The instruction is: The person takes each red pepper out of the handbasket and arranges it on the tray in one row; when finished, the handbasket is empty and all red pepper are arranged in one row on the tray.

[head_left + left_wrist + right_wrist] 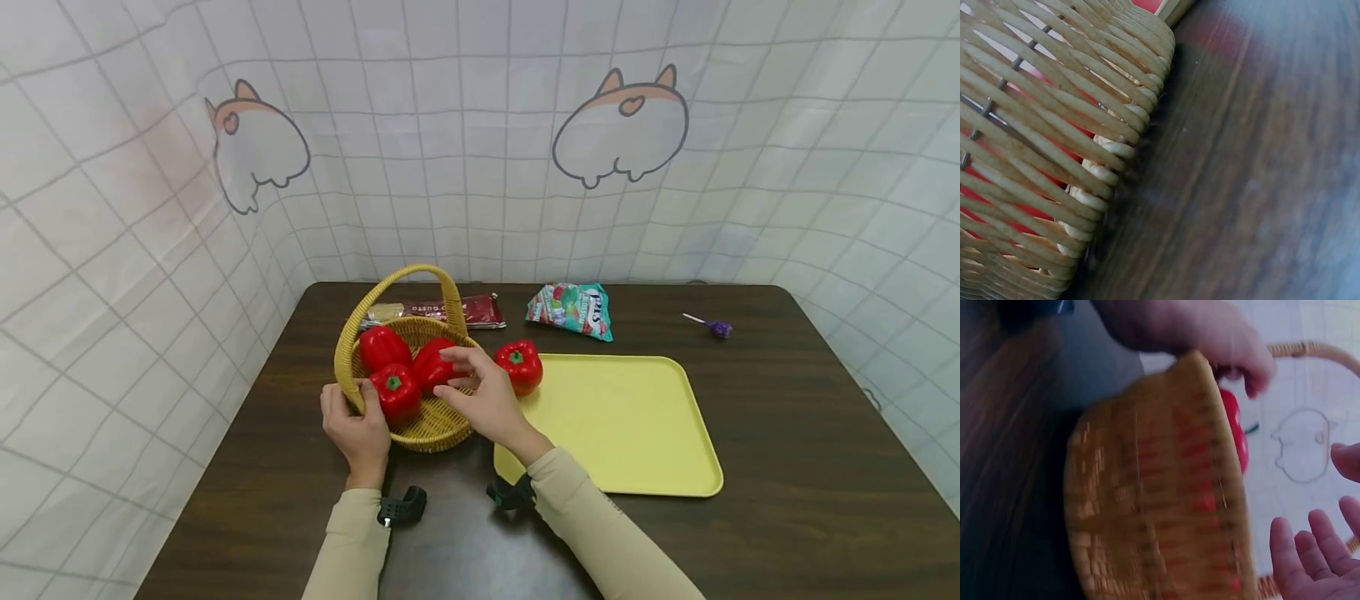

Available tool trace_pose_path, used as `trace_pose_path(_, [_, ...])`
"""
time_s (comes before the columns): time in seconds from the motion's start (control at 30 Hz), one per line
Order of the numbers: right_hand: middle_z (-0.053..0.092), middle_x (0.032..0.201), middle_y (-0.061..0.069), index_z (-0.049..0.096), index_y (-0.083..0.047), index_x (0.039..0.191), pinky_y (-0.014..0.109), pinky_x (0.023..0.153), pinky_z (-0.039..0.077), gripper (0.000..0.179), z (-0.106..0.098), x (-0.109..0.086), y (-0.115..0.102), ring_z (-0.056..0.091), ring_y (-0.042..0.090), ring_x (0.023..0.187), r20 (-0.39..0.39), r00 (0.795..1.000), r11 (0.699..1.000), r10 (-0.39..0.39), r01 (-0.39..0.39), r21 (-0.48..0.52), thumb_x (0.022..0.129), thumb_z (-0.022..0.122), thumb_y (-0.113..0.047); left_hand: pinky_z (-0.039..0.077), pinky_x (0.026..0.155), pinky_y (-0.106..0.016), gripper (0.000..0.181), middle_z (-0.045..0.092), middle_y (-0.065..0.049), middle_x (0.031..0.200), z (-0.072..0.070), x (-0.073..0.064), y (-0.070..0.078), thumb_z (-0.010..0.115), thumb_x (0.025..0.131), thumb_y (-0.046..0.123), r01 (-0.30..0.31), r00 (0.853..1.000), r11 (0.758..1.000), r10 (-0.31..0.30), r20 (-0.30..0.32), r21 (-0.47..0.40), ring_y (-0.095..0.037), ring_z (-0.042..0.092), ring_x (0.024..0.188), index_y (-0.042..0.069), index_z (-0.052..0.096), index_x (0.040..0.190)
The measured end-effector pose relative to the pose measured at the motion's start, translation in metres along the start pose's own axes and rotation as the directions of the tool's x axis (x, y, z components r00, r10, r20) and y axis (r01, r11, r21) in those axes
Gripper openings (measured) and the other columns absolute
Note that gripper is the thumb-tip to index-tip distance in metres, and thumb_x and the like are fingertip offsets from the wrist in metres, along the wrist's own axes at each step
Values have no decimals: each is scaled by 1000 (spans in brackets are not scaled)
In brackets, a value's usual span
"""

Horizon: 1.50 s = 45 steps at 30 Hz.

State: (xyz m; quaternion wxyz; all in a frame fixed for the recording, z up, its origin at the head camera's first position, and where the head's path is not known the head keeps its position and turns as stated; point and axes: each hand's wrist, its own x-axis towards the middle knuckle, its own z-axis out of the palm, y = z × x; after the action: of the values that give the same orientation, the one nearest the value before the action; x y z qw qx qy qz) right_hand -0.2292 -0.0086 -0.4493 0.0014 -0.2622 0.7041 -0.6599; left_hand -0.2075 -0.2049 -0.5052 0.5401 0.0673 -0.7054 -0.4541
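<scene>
A yellow wicker basket (pixel 431 435) with an arched handle stands on the left of the table and holds three red bell peppers, among them the front one (pixel 397 394). My left hand (pixel 356 425) grips its left rim near the foot of the handle. Over the right side of the basket is my right hand (pixel 483 396), its fingers spread apart and holding nothing, close to the pepper (pixel 431 367) on that side. In the right wrist view its fingers (pixel 1322 550) are beside the rim. A fourth bell pepper (pixel 519 367) sits on the back left corner of the yellow tray (pixel 622 425).
Behind the basket lies a long dark red packet (pixel 480 311). A teal snack bag (pixel 573 310) is at the back middle, and a purple lollipop (pixel 718 329) lies farther right. A grid-patterned white curtain (pixel 465 167) hangs behind the dark wooden table (pixel 810 433).
</scene>
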Motion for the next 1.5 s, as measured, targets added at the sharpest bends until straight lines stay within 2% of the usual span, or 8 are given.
trace_pose_path(0.1, [55, 131, 17, 55, -8, 131, 47, 91, 51, 51, 12, 5, 0, 56, 39, 114, 27, 1000, 1000, 10, -11, 8, 85, 75, -9, 34, 71, -30, 11, 52, -16, 82, 1, -1, 0, 65, 89, 8, -2, 1000, 1000, 2, 0, 5, -25, 50, 80, -2, 63, 85])
trace_pose_path(0.23, [55, 133, 12, 53, -8, 134, 44, 91, 52, 55, 23, 12, 4, 57, 33, 115, 66, 993, 994, 98, -94, -55, 84, 77, -13, 33, 70, -30, 10, 51, -18, 80, 2, 0, 4, 65, 88, 5, -10, 1000, 1000, 10, -12, 7, -29, 48, 79, -4, 62, 84])
trace_pose_path(0.37, [54, 137, 8, 49, -10, 139, 37, 88, 53, 63, 30, 16, 6, 55, 28, 115, 90, 977, 977, 193, -182, -113, 83, 77, -16, 30, 69, -29, 8, 49, -22, 78, 1, 1, 22, 63, 87, -2, -17, 999, 1000, 17, -28, -6, -34, 45, 76, -8, 60, 83])
trace_pose_path(0.5, [53, 140, 6, 46, -15, 144, 33, 85, 53, 69, 35, 21, 8, 54, 28, 114, 104, 966, 962, 236, -217, -168, 82, 78, -18, 29, 70, -26, 7, 48, -24, 79, 0, 3, 36, 63, 86, -6, -10, 1000, 1000, 10, -24, -21, -34, 44, 76, -11, 58, 84])
trace_pose_path(0.83, [51, 143, 0, 44, -19, 146, 31, 83, 54, 74, 46, 29, 12, 59, 22, 109, 154, 952, 938, 263, -215, -273, 81, 80, -19, 33, 71, -26, 8, 51, -16, 82, 0, -4, 3, 66, 88, 3, 22, 1000, 1000, -23, 14, 19, -23, 46, 81, -3, 61, 88])
trace_pose_path(1.0, [56, 136, 3, 42, -20, 148, 31, 84, 53, 79, 47, 33, 13, 61, 17, 101, 223, 936, 928, 271, -193, -319, 79, 81, -20, 31, 70, -28, 7, 50, -16, 81, 1, -2, 1, 67, 86, -3, 6, 1000, 1000, -6, 5, 10, -23, 46, 80, -3, 60, 86])
trace_pose_path(1.13, [60, 128, 5, 40, -20, 149, 30, 85, 53, 82, 48, 34, 15, 61, 13, 94, 271, 920, 918, 283, -177, -356, 79, 81, -22, 30, 71, -26, 7, 50, -17, 81, 0, -1, 9, 66, 85, -3, 4, 1000, 1000, -4, -7, 8, -22, 45, 81, -4, 59, 85])
trace_pose_path(1.5, [57, 128, 5, 45, -15, 143, 24, 76, 50, 79, 49, 26, 11, 57, 13, 85, 202, 960, 893, 192, -85, -442, 76, 84, -25, 28, 77, -30, 14, 52, -15, 84, -1, -2, 2, 67, 90, 10, -9, 1000, 1000, 9, 11, 27, -24, 44, 87, -2, 59, 86])
